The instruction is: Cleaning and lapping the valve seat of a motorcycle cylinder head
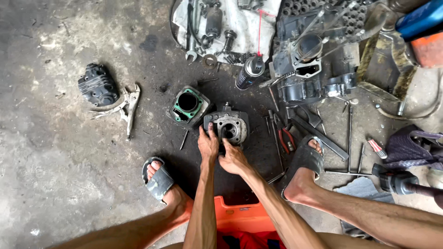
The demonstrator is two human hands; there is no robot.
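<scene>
Orange stool [240, 214] beneath us; our left hand [208, 145] and right hand [234, 159] gripped the cylinder head [229, 127]: heavy, rigid, greasy, best held by its edges.

A grimy grey metal engine cylinder head [229, 127], round chamber face turned upward, sits flat on the oil-stained concrete floor [69, 184], just right of a green-gasketed cylinder block [187, 105], between two sandalled feet.
</scene>
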